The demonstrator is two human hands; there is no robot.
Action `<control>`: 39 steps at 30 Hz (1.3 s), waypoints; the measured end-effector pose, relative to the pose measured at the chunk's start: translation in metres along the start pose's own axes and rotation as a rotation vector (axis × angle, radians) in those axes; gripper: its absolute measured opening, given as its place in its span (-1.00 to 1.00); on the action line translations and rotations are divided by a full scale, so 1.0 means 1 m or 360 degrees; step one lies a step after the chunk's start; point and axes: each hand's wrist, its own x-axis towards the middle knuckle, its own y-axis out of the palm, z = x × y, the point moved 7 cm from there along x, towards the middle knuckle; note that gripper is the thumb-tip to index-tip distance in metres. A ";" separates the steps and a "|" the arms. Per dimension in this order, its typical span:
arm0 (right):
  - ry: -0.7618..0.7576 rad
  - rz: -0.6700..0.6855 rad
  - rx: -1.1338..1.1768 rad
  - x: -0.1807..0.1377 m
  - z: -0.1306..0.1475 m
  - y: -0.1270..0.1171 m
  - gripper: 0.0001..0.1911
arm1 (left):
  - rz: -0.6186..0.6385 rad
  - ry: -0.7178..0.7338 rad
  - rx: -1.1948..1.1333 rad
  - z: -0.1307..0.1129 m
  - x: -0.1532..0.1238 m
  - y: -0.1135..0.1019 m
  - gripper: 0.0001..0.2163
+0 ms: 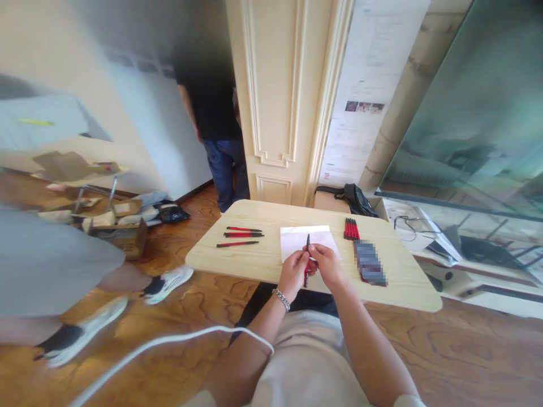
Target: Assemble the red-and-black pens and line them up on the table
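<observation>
Both my hands meet over the front part of a white sheet of paper (292, 237) on the small wooden table (318, 213). A red and black pen (308, 242) stands nearly lengthwise between them, its black end pointing away from me. My left hand (293, 271) grips the pen's lower red part, and my right hand (326, 263) pinches it higher up, near the black part. Three red and black pens (241, 234) lie apart to the left of the paper. To the right, several similar pens (352, 229) lie side by side in a row.
A phone-like object (370, 263), its surface pixelated, lies right of my hands. A white cable (190, 334) runs by my left arm. One person (212, 102) stands behind the table; another person's legs (127, 282) are at left. A black bag (356, 199) rests beyond the table.
</observation>
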 end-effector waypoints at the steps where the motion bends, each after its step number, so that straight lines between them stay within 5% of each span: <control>1: -0.0012 -0.0019 0.0002 -0.001 0.001 -0.001 -0.57 | -0.0018 -0.0040 -0.0057 0.003 0.000 0.001 -0.63; 12: -0.0226 -0.0564 -0.0300 0.003 0.016 -0.010 -0.54 | -0.0180 0.0057 -0.0043 0.018 0.002 0.003 -0.70; 22: 0.0104 -0.0244 0.0313 0.008 -0.009 -0.005 -0.49 | -0.0059 -0.0172 -0.0400 0.033 -0.001 0.009 -0.69; 27: -0.0045 -0.0409 0.0193 0.005 -0.006 -0.019 -0.59 | -0.0095 -0.0157 -0.0309 0.034 -0.002 0.007 -0.68; 32: 0.0101 -0.0225 0.0226 0.005 -0.011 -0.013 -0.55 | -0.0064 -0.0194 -0.0382 0.034 -0.004 0.009 -0.67; 39: -0.0009 -0.0321 0.0156 0.004 -0.006 -0.017 -0.62 | -0.0043 -0.0167 -0.0351 0.034 -0.004 0.009 -0.70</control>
